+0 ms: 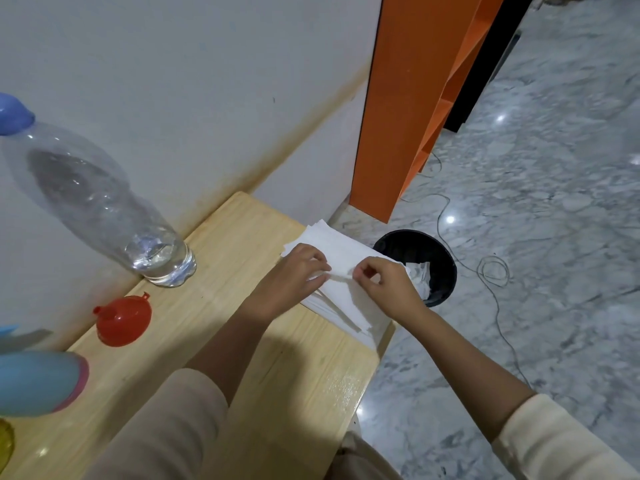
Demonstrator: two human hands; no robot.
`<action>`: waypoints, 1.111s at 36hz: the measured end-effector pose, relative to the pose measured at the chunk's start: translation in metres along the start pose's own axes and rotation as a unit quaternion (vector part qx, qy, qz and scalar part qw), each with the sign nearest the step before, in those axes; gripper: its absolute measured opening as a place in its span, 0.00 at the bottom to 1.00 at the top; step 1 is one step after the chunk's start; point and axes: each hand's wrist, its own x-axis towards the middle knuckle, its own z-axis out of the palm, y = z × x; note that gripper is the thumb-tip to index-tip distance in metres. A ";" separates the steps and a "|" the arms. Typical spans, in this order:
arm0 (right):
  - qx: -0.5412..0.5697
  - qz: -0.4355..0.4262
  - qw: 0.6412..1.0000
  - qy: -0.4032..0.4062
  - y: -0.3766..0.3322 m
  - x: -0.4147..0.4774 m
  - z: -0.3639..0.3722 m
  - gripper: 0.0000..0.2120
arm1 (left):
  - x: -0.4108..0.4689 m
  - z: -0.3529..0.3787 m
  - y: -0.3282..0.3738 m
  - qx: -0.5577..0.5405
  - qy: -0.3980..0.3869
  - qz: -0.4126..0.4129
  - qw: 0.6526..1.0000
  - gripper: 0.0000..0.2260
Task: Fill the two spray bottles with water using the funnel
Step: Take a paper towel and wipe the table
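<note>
Pinching the top sheet (341, 271) of a stack of white paper napkins (349, 317), both hands work close together at the far end of the wooden table (249, 237). The left hand (298, 271) lies on the stack with its fingers curled and the sheet's edge nipped at the fingertips. The right hand (384, 285) holds the same sheet between thumb and forefinger, its other fingers folded in. The two hands are nearly touching.

Well off to the left of the left hand, and nearer the person, the red funnel (123, 322) lies on the table apart from everything else. Farther left, about level with the hands, a clear water bottle (100, 206) with a blue cap stands by the wall, with a little water in its bottom. At the left edge of the view, well back from the hands toward the person, a blue spray bottle (38, 382) with a pink band shows only in part and blurred. A yellow thing (5, 441) below it is too cropped to identify.

Just right of the right hand, down on the marble floor (554, 202), sits a black bin (440, 247) holding crumpled white paper. Beyond the hands rises an orange shelf unit (398, 116), and a thin cable (491, 271) trails over the floor past the bin.
</note>
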 end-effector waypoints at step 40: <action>-0.013 -0.181 0.983 0.030 -0.122 -0.018 0.016 0.05 | -0.118 -0.129 0.002 -0.022 0.202 -0.082 0.976 0.09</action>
